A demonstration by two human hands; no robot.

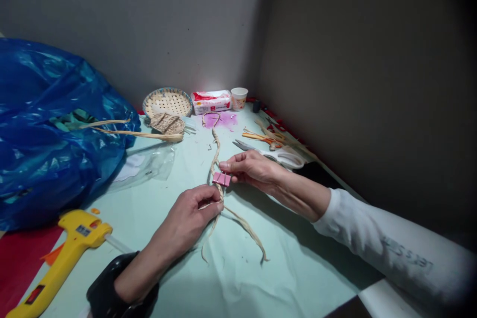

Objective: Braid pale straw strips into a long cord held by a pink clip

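A thin braid of pale straw-like fibre (pixel 215 149) runs down the middle of the pale green table cover, with loose strands fanning out at its near end. My left hand (pixel 196 211) pinches the braid between thumb and fingers, just below a pink binder clip (pixel 221 179). Thumb and fingers of my right hand (pixel 251 169) are closed at the clip's right side, gripping it. The clip sits across the braid. The far end of the braid curls into a loop near a purple stain on the cover.
A yellow glue gun (pixel 70 248) lies at the near left, below a large blue plastic bag (pixel 55 134). White-handled scissors (pixel 286 156) lie beyond my right hand. At the back stand a woven basket (pixel 167 103), a tissue pack (pixel 211 102) and a paper cup (pixel 239 98).
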